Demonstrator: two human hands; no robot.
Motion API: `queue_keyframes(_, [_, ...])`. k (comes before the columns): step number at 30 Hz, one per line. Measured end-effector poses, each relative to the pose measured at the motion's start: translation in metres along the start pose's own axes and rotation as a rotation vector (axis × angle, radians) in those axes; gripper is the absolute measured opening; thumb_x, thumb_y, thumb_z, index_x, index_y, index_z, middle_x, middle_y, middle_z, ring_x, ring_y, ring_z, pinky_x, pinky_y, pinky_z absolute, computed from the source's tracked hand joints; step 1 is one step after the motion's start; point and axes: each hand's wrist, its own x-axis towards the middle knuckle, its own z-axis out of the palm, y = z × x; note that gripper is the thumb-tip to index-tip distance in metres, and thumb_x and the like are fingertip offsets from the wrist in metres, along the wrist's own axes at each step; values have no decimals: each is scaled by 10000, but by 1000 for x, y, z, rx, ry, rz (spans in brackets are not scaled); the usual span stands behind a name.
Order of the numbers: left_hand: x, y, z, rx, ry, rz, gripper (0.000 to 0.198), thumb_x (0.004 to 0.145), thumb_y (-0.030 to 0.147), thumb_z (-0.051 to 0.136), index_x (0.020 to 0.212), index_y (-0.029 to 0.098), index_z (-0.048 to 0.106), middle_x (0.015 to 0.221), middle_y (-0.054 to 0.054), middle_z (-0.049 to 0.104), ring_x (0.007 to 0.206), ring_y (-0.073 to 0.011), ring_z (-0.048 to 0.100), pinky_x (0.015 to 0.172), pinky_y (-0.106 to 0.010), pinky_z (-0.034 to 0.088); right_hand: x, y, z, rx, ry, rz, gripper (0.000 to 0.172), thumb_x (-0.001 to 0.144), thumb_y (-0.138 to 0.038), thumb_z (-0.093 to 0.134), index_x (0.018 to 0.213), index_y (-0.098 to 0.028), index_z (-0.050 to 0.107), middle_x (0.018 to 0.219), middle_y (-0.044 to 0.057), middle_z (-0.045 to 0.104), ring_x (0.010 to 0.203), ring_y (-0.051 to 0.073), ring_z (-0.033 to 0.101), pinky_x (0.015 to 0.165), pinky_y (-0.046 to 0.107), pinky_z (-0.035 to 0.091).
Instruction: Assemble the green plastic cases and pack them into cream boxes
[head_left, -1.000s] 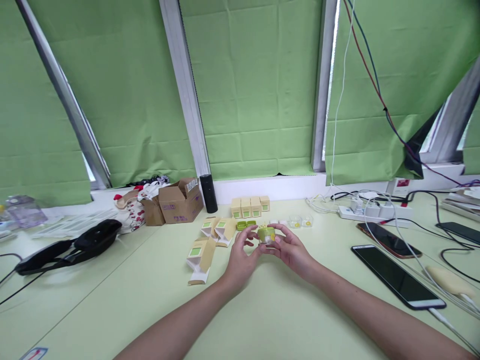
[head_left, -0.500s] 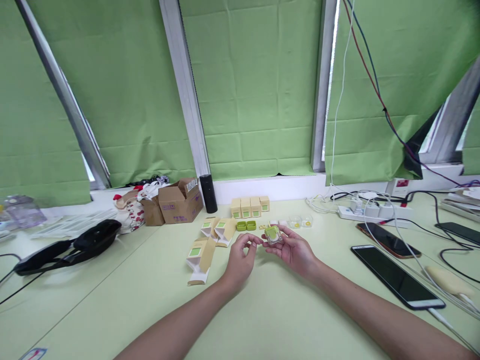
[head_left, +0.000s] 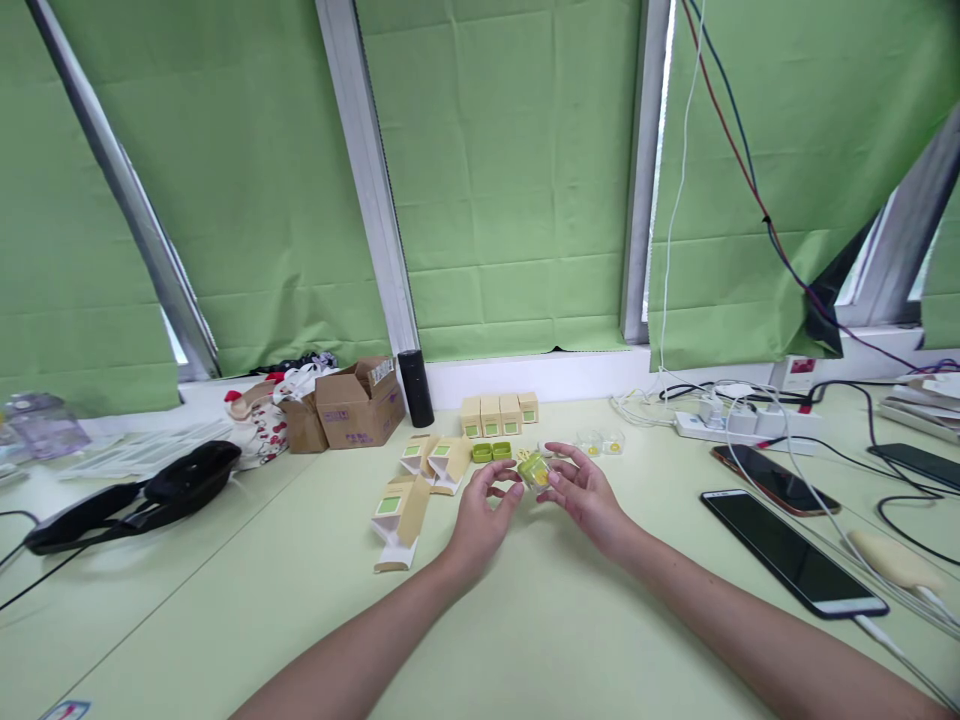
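Your right hand [head_left: 589, 497] pinches the small green-lidded case [head_left: 534, 469] in a fingertip grip just above the counter [head_left: 300, 560]. Your left hand [head_left: 484, 512] is loosely curled, its grip half-spread, just beside the case.

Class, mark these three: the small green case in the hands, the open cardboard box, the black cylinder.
small green case [head_left: 533, 468], head view, its green top.
cardboard box [head_left: 360, 410], head view, its front side.
black cylinder [head_left: 415, 388], head view, mid-body.

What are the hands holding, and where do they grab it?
A small green case, pinched at its two sides between the fingertips of the left hand and the right hand.
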Motion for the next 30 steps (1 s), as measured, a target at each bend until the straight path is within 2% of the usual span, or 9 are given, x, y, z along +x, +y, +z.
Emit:
queue_keyframes(5, [1, -4, 1, -51, -21, -9, 546, 830, 422, 792, 1304, 200, 639, 1334, -150, 676, 1222, -299, 633, 939, -418, 533, -1, 2, 1, -173, -3, -108, 636, 716, -341, 919, 1258, -288, 591, 1195, 84, 712, 1119, 270, 655, 869, 410, 585])
queue_keyframes(8, [0, -1, 2, -85, -46, -10, 551, 802, 382, 822, 1301, 221, 649, 1366, -141, 664, 1229, -299, 628, 956, -427, 524, -4, 2, 5, -254, -36, -159, 622, 747, -264, 877, 1287, -305, 571, 1252, 86, 696, 1231, 282, 619, 902, 402, 559])
queue_keyframes(12, [-2, 4, 2, -117, -66, -33, 531, 783, 293, 831, 1282, 238, 661, 1399, -127, 647, 1274, -305, 608, 994, -438, 508, -9, -1, 9, -396, -63, -226, 594, 791, -192, 804, 1318, -312, 556, 1292, 88, 690, 1219, 283, 632, 909, 413, 531])
queue_keyframes(16, [-2, 4, 2, -86, -75, -47, 501, 779, 198, 796, 1262, 238, 671, 1344, -110, 675, 1254, -295, 615, 1014, -442, 486, -12, -1, 9, -514, -85, -287, 574, 828, -162, 743, 1343, -328, 553, 1303, 81, 690, 1217, 281, 634, 929, 433, 519])
queue_keyframes(23, [-2, 2, 2, -68, -57, -39, 490, 777, 195, 804, 1246, 241, 672, 1332, -101, 668, 1250, -287, 609, 1025, -441, 482, -10, 1, 7, -528, -87, -295, 563, 829, -175, 735, 1345, -316, 561, 1300, 89, 692, 1244, 286, 628, 935, 435, 535])
queue_keyframes(30, [-3, 0, 2, -33, -18, -19, 474, 803, 282, 806, 1257, 248, 676, 1311, -105, 646, 1187, -275, 611, 1032, -448, 483, -7, 2, 5, -435, -75, -226, 565, 814, -222, 769, 1326, -323, 552, 1312, 92, 666, 1306, 288, 592, 963, 444, 546])
